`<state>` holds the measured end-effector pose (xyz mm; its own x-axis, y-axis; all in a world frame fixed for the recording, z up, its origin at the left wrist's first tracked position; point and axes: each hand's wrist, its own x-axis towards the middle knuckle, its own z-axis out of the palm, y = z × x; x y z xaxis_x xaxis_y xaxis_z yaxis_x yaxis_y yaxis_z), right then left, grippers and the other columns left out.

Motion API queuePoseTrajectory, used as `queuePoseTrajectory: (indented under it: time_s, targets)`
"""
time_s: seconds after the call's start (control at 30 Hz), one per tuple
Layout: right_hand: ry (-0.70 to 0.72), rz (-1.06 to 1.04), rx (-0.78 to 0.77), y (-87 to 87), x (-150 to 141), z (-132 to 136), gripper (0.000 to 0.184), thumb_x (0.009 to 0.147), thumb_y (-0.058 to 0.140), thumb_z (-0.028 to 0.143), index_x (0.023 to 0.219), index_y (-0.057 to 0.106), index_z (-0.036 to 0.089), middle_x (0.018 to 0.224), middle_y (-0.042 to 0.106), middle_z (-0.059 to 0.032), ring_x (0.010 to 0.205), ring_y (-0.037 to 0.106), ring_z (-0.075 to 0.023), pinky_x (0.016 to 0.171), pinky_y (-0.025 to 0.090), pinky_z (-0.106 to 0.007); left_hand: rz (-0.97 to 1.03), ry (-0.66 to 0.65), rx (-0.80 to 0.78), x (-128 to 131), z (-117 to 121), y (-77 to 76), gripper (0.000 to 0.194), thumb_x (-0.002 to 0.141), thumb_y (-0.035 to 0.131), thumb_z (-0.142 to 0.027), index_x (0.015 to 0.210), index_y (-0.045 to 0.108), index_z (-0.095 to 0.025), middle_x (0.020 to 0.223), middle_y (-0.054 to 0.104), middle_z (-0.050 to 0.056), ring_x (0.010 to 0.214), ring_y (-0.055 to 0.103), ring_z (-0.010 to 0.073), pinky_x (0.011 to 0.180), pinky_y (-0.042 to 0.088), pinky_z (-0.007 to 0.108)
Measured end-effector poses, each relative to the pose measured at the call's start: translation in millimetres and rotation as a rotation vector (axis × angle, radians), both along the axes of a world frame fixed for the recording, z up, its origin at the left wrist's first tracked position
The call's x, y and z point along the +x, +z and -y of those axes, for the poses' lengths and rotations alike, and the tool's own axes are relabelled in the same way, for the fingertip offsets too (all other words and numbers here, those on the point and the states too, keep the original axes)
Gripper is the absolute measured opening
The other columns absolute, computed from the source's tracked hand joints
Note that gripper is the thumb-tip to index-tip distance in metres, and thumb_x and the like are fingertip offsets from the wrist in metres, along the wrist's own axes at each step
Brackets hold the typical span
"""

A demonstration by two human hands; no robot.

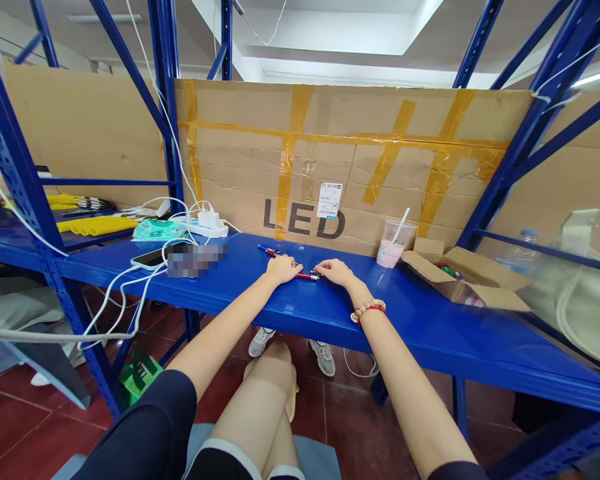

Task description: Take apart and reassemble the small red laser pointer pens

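Apparently Mid-Job: Red Pen Between Both Hands

A red pen (307,276) lies at the centre of the frame, on or just above the blue table (405,327), and the handling seems underway rather than finished. The left hand (283,269) is loosely curled, its thumb side at the pen's left end; whether it grips the pen cannot be told. The right hand (334,272) is mostly closed, fingertips drawn together by a small dark piece at the pen's right end; whether they hold it or merely touch it is unclear.

Just up and left of the left hand lies a slim blue-and-red item (269,251), probably another pen, which neither hand appears to be working on. Whether it is done or waiting does not show. At right of frame, an open carton (497,267) contains small coloured things, too small to identify, so how much remains is uncertain.
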<state>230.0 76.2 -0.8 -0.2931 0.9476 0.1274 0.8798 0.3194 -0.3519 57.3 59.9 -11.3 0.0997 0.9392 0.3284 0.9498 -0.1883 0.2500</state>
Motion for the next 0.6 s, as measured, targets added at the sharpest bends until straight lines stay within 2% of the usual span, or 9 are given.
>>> queuePoseTrajectory:
  time_s: [0.27, 0.43, 0.6]
  targets:
    - [-0.011, -0.005, 0.0, 0.1, -0.2, 2.2, 0.027, 0.086, 0.046, 0.033, 0.105, 0.054, 0.016, 0.106, 0.056, -0.006, 0.09, 0.055, -0.017, 0.078, 0.046, -0.038, 0.021, 0.054, 0.002, 0.5, 3.8, 1.6, 0.046, 0.084, 0.023, -0.045, 0.088, 0.06, -0.018, 0.098, 0.063, 0.008, 0.096, 0.055, 0.0235, 0.083, 0.04, 0.037]
    - [-0.009, 0.0, 0.013, 0.5, -0.1, 3.5, 0.027, 0.086, 0.046, 0.033, 0.104, 0.054, 0.016, 0.106, 0.056, -0.0061, 0.09, 0.055, -0.0168, 0.078, 0.046, -0.038, 0.018, 0.064, -0.003, 1.0, 4.3, 2.5, 0.044, 0.081, 0.029, -0.046, 0.084, 0.062, -0.017, 0.099, 0.063, 0.009, 0.095, 0.055, 0.0239, 0.082, 0.041, 0.036]
    - [0.002, -0.012, 0.007, -0.2, 0.2, 1.1, 0.026, 0.086, 0.046, 0.033, 0.104, 0.054, 0.016, 0.106, 0.056, -0.0061, 0.09, 0.055, -0.0168, 0.078, 0.046, -0.038, 0.029, 0.041, -0.007, -0.3, 1.9, 1.8, 0.046, 0.076, 0.035, -0.056, 0.077, 0.062, -0.019, 0.096, 0.063, 0.007, 0.094, 0.055, 0.0241, 0.082, 0.041, 0.036]
